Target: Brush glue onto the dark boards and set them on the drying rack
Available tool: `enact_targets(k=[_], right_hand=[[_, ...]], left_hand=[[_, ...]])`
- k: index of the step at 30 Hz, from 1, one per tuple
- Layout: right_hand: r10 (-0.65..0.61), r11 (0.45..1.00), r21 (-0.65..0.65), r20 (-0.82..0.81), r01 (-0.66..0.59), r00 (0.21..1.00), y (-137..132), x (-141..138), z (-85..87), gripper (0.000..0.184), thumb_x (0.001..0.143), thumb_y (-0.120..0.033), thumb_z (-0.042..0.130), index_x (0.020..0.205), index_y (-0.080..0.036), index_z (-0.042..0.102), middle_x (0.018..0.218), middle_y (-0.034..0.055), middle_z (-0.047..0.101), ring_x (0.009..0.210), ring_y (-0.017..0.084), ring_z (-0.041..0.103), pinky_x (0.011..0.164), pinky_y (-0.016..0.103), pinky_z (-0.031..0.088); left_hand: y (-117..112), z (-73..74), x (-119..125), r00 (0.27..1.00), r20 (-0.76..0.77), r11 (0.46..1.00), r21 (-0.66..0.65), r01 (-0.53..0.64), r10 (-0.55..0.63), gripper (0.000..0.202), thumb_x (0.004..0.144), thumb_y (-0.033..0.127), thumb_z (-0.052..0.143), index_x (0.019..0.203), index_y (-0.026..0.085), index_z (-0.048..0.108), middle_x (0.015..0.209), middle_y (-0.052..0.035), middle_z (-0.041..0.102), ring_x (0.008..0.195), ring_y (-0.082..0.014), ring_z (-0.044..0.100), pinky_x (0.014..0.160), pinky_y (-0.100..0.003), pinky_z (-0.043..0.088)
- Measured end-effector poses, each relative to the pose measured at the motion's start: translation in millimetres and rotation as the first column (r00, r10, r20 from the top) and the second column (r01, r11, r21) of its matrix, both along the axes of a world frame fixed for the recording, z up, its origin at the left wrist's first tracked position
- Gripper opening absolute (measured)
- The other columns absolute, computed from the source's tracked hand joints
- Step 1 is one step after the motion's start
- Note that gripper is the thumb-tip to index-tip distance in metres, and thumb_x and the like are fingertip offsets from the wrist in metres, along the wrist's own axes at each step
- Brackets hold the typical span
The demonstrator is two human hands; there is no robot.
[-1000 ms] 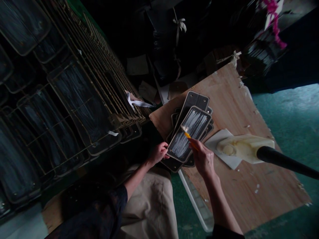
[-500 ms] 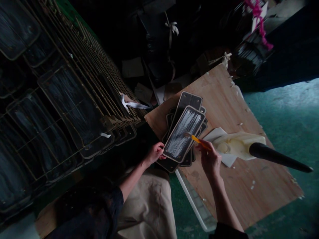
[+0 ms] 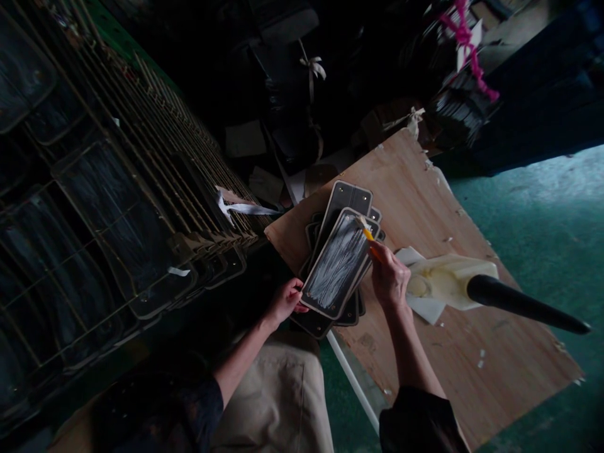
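Observation:
A dark rectangular panel [image 3: 336, 264] with rounded corners and a pale rim lies on top of a stack of like panels [image 3: 349, 196]; white streaks cover its face. My left hand [image 3: 284, 300] grips its near lower corner. My right hand [image 3: 389, 275] is closed on a small brush with an orange handle [image 3: 367, 233], whose bristles touch the panel's far right corner. The stack rests on a plywood board [image 3: 438, 352].
A cream plastic container [image 3: 448, 280] on white paper sits right of my right hand, with a black tapered handle [image 3: 519, 303] jutting from it. Wire racks [image 3: 117, 207] loaded with coated panels fill the left. Green floor [image 3: 542, 214] lies beyond the board.
The brush has travelled from the panel's middle to its far right corner, and more white streaks cover the face. My left hand has kept its hold on the near corner.

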State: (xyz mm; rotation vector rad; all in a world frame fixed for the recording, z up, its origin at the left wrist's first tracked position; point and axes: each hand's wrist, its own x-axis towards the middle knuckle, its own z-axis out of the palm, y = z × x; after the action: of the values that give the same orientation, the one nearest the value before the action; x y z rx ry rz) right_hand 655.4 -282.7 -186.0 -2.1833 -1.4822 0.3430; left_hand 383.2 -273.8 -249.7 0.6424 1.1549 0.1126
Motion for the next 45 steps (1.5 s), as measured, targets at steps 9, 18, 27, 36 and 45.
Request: enact_targets(k=[9,18,27,36,45], right_hand=[[-0.050,0.994,-0.096,-0.018,0.048,0.999,-61,-23,15.7,0.026,0.098,-0.032,0.045,0.114,-0.020,0.062,0.094,0.0044,0.071,0.078,0.014,0.067,0.066,0.022,0.046],[0.031,0.959,-0.268,-0.236,-0.096,0.971,-132,-98,57.2,0.024,0.099,-0.026,0.043,0.115,-0.019,0.060,0.094,0.0047,0.071,0.074,0.015,0.068,0.063,0.022,0.047],[-0.099,0.981,-0.193,-0.391,0.024,0.915,-123,-105,53.4,0.025,0.099,-0.028,0.043,0.114,-0.019,0.060,0.093,0.0062,0.072,0.079,0.016,0.069,0.067,0.022,0.050],[-0.227,0.971,-0.201,-0.623,0.127,0.749,-123,-134,46.4,0.024,0.097,-0.028,0.044,0.114,-0.019,0.059,0.083,0.0012,0.071,0.073,0.013,0.068,0.068,0.021,0.052],[-0.326,0.915,0.065,-0.462,0.398,0.825,-121,-88,68.1,0.024,0.093,-0.022,0.052,0.116,-0.019,0.062,0.089,0.0036,0.071,0.079,0.016,0.069,0.073,0.027,0.055]], left_hand=[[3,20.5,6,0.998,0.002,0.998,-0.007,-0.069,0.069,0.029,0.073,0.034,0.066,0.089,0.016,0.050,0.068,0.0012,0.061,0.061,-0.0124,0.062,0.060,-0.031,0.059],[1,23.4,5,0.994,-0.003,0.994,-0.008,-0.113,0.113,0.030,0.073,0.034,0.070,0.089,0.015,0.052,0.075,-0.0016,0.063,0.067,-0.0140,0.063,0.065,-0.034,0.059],[-1,27.0,2,0.995,0.002,0.995,-0.021,-0.097,0.097,0.029,0.076,0.032,0.070,0.090,0.014,0.053,0.075,-0.0016,0.063,0.069,-0.0138,0.064,0.069,-0.034,0.058],[-6,30.6,4,0.996,0.021,0.995,-0.033,-0.089,0.090,0.033,0.073,0.029,0.074,0.095,0.014,0.055,0.079,-0.0034,0.066,0.072,-0.0150,0.066,0.069,-0.031,0.057],[3,58.9,8,0.972,0.191,0.979,-0.176,-0.101,0.135,0.046,0.070,0.018,0.072,0.112,0.017,0.053,0.086,-0.0036,0.066,0.071,-0.0169,0.067,0.066,-0.035,0.059]])
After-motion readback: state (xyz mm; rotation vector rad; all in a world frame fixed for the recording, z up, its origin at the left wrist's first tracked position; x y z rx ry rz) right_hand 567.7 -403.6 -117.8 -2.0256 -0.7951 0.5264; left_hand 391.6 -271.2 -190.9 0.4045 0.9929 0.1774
